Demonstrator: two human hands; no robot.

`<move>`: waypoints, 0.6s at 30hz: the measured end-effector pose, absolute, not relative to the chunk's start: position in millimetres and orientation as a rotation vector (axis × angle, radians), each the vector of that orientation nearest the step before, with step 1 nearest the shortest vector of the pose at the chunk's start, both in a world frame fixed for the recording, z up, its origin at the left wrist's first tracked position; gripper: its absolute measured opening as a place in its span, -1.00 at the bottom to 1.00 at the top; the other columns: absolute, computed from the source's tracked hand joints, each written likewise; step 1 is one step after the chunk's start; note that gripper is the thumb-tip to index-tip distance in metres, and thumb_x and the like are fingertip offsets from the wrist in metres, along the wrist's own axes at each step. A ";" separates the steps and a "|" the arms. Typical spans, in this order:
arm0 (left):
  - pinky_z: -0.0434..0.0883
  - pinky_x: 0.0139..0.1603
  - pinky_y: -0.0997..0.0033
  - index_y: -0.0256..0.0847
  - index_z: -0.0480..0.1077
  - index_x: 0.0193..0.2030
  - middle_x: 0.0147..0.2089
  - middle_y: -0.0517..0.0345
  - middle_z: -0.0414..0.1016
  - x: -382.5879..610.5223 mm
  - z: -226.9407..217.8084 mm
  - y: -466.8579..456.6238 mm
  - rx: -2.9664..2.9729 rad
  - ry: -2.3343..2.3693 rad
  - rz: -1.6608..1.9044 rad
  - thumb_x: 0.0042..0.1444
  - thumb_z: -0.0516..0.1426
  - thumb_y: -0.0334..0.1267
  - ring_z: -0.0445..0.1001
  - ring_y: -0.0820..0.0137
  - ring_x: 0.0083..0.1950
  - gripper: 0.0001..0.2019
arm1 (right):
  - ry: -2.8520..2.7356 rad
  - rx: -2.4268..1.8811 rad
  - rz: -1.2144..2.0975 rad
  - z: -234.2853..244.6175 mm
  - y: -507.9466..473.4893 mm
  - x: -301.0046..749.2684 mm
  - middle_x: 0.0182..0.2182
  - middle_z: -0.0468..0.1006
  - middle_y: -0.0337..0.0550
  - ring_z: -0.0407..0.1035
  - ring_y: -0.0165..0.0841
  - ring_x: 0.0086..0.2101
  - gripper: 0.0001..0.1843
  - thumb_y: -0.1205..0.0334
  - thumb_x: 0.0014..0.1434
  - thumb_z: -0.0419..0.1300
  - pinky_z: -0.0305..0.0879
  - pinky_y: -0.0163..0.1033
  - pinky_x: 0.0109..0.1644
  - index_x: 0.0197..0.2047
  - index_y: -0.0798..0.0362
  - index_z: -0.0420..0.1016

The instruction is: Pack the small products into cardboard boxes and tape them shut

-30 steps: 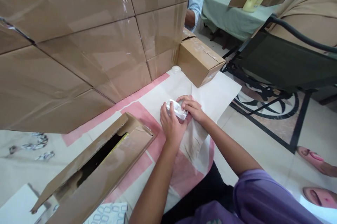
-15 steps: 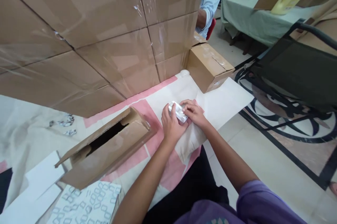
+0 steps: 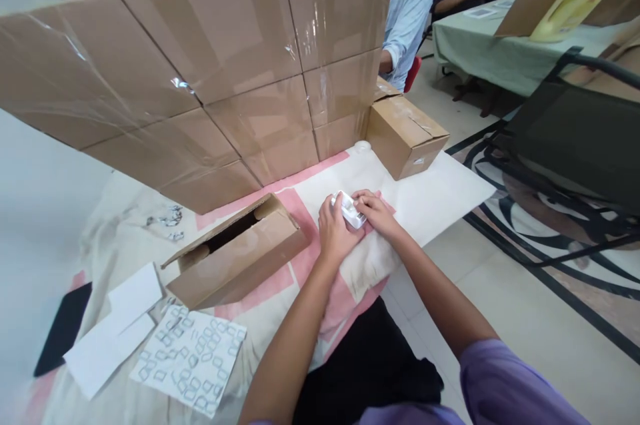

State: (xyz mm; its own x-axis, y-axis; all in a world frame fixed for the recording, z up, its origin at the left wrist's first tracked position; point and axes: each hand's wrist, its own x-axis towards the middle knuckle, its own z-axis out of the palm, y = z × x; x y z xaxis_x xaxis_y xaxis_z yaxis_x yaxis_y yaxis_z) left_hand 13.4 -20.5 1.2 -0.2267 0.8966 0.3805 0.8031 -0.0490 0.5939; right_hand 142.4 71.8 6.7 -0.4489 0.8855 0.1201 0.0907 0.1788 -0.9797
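Head view looks down on my left grip [image 3: 334, 233] and right grip [image 3: 379, 213], both closed on a small white pack [image 3: 351, 210]. My left fingers wrap round its far side and my right fingertips press on its top. The pack sits low over a pink-and-white cloth [image 3: 430, 192] spread on the floor, straight in front of me. Just left of my left grip an open cardboard box [image 3: 250, 265] lies on its side, its mouth dark. Behind stands a wall of taped cardboard [image 3: 210, 65], with a small closed carton [image 3: 407, 135] at its right end and a white round lid [image 3: 362, 145] beside that. Near my left elbow lie a printed sheet [image 3: 193, 358], plain white sheets [image 3: 113, 332] and a dark flat thing [image 3: 63, 328]. Beyond the wall a person in a pale blue shirt [image 3: 413, 12] sits by a green-covered desk [image 3: 500, 52] bearing a yellow jug [image 3: 573, 4].
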 end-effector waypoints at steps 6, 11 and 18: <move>0.21 0.40 -0.07 -0.19 -0.01 0.48 0.39 -0.25 0.15 6.7 -0.6 -21.0 1.874 2.043 1.141 -0.13 0.40 -0.04 0.20 -0.05 0.41 0.08 | -1.753 -1.074 1.572 36.9 61.3 146.1 -0.58 0.43 -0.25 0.31 -0.39 -0.50 -0.66 0.08 -0.02 0.41 0.18 -0.30 -0.43 -0.60 0.04 0.38; 0.21 0.39 -0.09 -0.17 -0.03 0.50 0.43 -0.24 0.13 5.7 2.8 -19.5 1.871 2.036 1.061 -0.10 0.39 0.00 0.18 -0.07 0.42 0.08 | -1.645 -1.203 1.606 51.2 54.2 145.1 -0.58 0.52 -0.20 0.37 -0.38 -0.52 -0.75 0.09 0.04 0.34 0.24 -0.30 -0.45 -0.51 0.06 0.47; 0.24 0.37 -0.08 -0.18 0.00 0.49 0.43 -0.26 0.14 8.2 10.6 -21.4 1.825 2.080 1.020 -0.11 0.39 -0.01 0.18 -0.09 0.43 0.07 | -1.488 -1.338 1.474 47.2 26.1 163.9 -0.67 0.43 -0.29 0.25 -0.44 -0.56 -0.77 0.22 -0.06 0.31 0.11 -0.31 -0.49 -0.63 0.03 0.37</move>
